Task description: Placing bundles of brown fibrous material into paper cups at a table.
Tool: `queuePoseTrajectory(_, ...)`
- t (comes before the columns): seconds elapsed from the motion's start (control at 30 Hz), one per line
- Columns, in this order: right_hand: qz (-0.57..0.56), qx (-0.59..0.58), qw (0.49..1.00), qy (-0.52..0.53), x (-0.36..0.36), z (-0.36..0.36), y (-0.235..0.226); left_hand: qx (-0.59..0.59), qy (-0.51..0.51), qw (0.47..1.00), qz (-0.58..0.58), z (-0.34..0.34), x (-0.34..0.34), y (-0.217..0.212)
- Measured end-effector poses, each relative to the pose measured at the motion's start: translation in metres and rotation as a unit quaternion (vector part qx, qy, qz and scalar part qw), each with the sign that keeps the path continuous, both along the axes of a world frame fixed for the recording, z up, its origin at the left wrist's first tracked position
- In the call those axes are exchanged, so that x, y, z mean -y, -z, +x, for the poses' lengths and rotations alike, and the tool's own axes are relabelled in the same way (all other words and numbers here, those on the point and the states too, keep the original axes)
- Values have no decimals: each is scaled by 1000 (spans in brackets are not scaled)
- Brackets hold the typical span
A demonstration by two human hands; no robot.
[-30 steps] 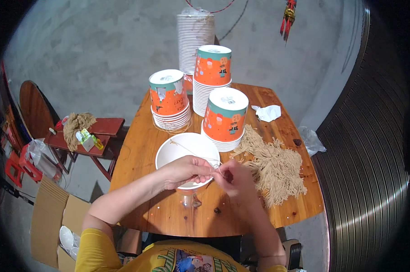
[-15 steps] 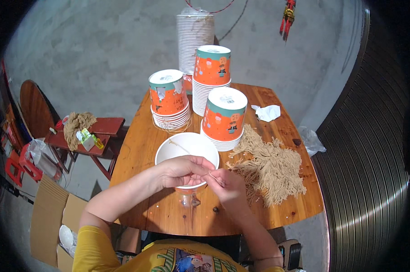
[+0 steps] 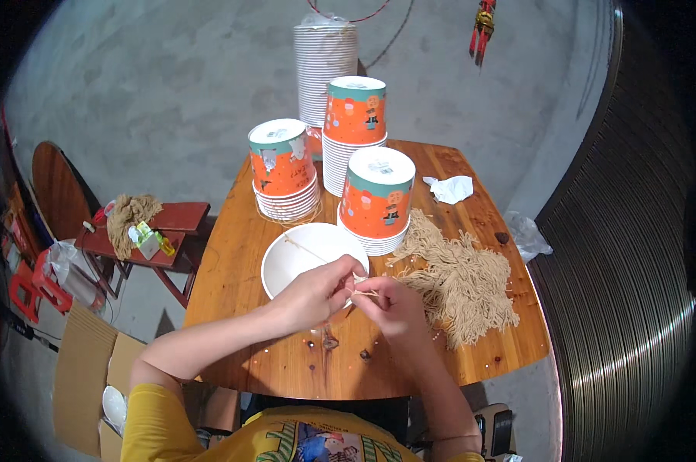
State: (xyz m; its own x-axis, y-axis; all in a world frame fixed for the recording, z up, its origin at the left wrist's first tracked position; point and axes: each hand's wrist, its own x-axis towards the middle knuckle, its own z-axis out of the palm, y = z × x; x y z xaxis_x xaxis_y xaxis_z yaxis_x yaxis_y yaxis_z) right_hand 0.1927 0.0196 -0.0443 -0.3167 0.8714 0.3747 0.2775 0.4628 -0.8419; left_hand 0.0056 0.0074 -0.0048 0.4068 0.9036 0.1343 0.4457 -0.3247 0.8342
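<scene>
My left hand (image 3: 319, 294) and my right hand (image 3: 394, 309) meet over the near right rim of a white-lined paper bucket (image 3: 283, 266). Both are closed in a pinch on a thin tan string (image 3: 368, 293), whose short end shows by the right fingers. From the left fingers a strand seems to run across the bucket's mouth to its far left rim. The fingers hide any knot. Right of the hands lies a heap of tan strings (image 3: 471, 289), spread on the wooden table (image 3: 240, 339).
Upside-down stacks of orange and green paper buckets stand beyond: a left stack (image 3: 282, 165), a near right stack (image 3: 376, 200) and a farther stack (image 3: 355, 115). Behind rises a tall white stack (image 3: 325, 73). A crumpled tissue (image 3: 450, 189) lies at right; a red bench (image 3: 175, 219) stands left.
My left hand has turned and risen, its fingers now bent upright against the right hand's. The right hand has shifted slightly right, and the strand over the bucket looks straighter.
</scene>
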Motion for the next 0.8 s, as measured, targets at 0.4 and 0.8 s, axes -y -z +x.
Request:
queuePoseTrajectory(0.4,-8,35,999,12,-4,-2,-4,-77,9,959,273,5,2,0)
queuePoseTrajectory(0.8,-8,94,995,16,-2,-15,-14,-40,-9,989,139,-8,-7,8)
